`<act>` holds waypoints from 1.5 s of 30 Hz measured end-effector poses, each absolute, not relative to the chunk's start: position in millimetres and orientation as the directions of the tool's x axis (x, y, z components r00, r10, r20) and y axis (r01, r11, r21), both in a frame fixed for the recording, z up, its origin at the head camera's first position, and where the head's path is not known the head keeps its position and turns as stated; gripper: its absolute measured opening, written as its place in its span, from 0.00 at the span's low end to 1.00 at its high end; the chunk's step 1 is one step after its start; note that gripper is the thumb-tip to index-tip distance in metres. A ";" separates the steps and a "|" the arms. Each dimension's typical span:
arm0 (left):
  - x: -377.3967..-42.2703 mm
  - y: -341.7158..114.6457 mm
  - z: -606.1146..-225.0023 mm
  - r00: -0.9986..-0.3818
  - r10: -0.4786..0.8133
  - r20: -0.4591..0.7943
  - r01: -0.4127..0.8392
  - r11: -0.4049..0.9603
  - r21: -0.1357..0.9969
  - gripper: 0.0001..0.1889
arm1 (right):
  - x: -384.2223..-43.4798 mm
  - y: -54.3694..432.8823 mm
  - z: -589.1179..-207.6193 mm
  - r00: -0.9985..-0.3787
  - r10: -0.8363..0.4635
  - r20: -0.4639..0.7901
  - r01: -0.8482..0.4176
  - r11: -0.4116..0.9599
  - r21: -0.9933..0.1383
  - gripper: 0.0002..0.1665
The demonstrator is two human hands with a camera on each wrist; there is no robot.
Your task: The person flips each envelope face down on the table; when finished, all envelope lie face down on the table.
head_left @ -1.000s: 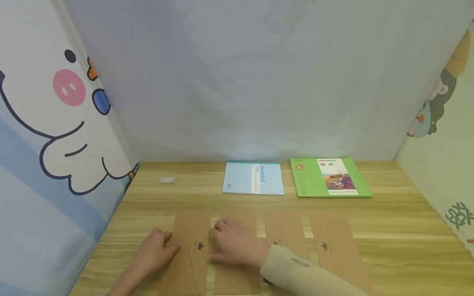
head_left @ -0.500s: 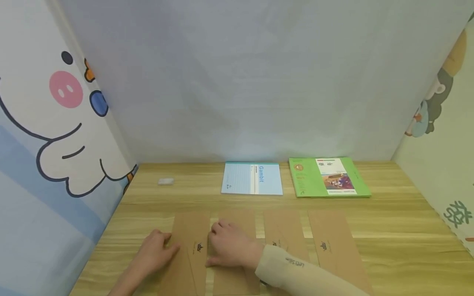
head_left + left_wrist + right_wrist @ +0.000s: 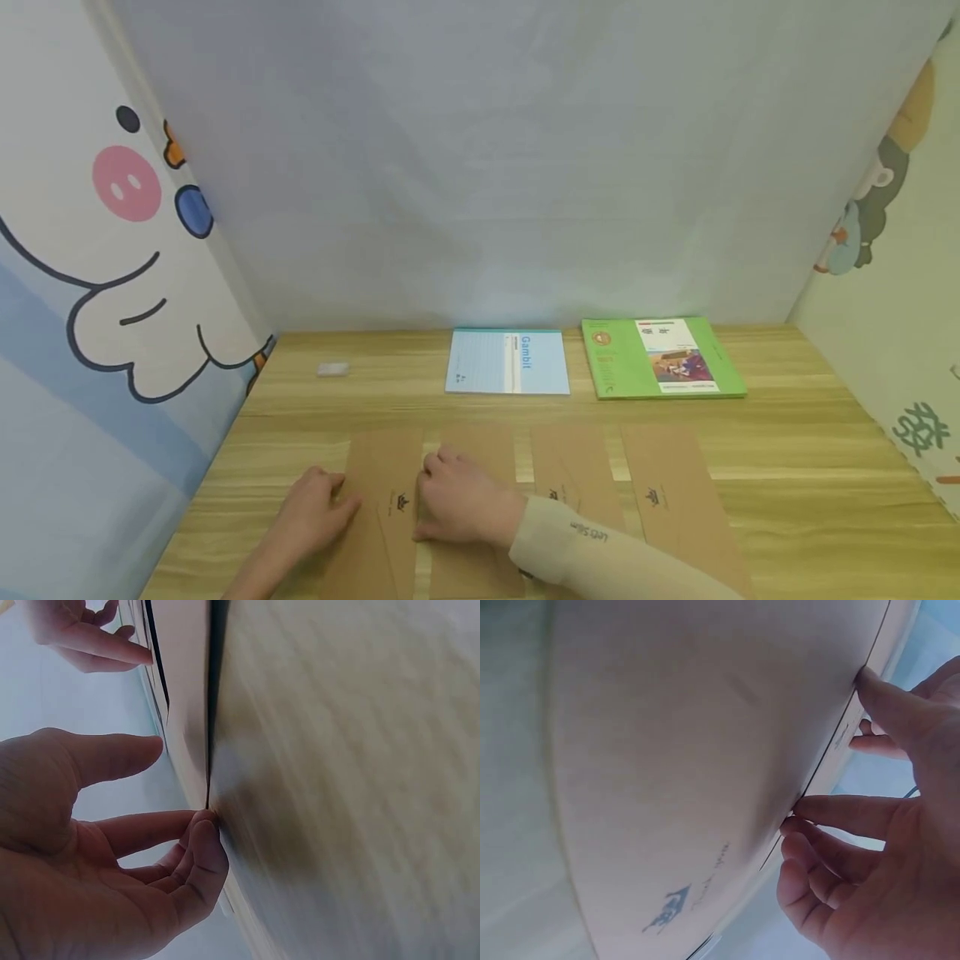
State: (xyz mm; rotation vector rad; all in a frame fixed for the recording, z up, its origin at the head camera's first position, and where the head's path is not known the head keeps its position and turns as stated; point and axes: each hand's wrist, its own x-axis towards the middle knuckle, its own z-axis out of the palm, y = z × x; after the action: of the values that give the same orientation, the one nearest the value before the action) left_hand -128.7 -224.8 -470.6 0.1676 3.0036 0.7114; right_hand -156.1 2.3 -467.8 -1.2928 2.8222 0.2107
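Note:
Several brown kraft envelopes lie flat side by side on the wooden table, long sides running away from the person. My left hand (image 3: 311, 512) touches the left edge of the leftmost envelope (image 3: 371, 467) with its fingertips, thumb spread apart from them. My right hand (image 3: 465, 504) lies over the second envelope (image 3: 483, 450), hiding its middle. Its thumb and fingertips rest at the gap between these two envelopes. In the right wrist view, the thumb and index finger touch an envelope edge (image 3: 810, 784) at separate spots. To the right lie another envelope (image 3: 573, 458) and the rightmost one (image 3: 667, 458).
A light blue notebook (image 3: 480, 362) and a green book (image 3: 622, 367) lie at the table's back. A small whitish block (image 3: 333, 369) sits at the back left. A grey curtain (image 3: 487, 167) rises behind; printed cloths hang at both sides.
The right hand has shifted slightly left toward the leftmost envelope's right edge. The left hand stays at the left edge. The head view has drifted a little.

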 end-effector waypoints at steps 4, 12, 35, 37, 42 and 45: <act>-127.9 -223.9 -470.2 -0.994 0.102 -0.031 0.077 0.889 0.451 0.23 | -153.8 0.0 -466.3 -0.662 -0.744 -0.091 -0.749 0.652 0.113 0.42; -128.9 -222.0 -470.1 -0.995 0.084 -0.052 0.051 0.890 0.453 0.26 | -152.2 -1.2 -464.1 -0.674 -0.730 -0.110 -0.739 0.664 0.117 0.44; -135.8 -221.8 -469.2 -0.994 0.002 -0.107 -0.057 0.834 0.548 0.29 | -152.4 -0.8 -464.0 -0.667 -0.739 -0.099 -0.745 0.659 0.100 0.44; -135.9 -221.2 -468.1 -0.994 -0.004 -0.112 -0.066 0.831 0.552 0.29 | -152.5 -0.6 -464.0 -0.666 -0.740 -0.098 -0.746 0.659 0.094 0.43; -135.6 -221.0 -466.3 -0.995 -0.011 -0.100 -0.066 0.823 0.564 0.28 | -153.1 -0.5 -465.6 -0.663 -0.743 -0.096 -0.749 0.658 0.084 0.43; -135.7 -221.9 -466.7 -0.995 -0.013 -0.098 -0.067 0.820 0.568 0.27 | -152.9 -0.6 -466.8 -0.664 -0.741 -0.101 -0.747 0.659 0.085 0.42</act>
State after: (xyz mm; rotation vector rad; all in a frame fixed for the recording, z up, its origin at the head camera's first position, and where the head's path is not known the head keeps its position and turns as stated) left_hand -135.7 -221.9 -466.7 -0.0633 2.9106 0.9135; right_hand -152.9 -0.6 -466.8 -1.2608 2.8083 0.1834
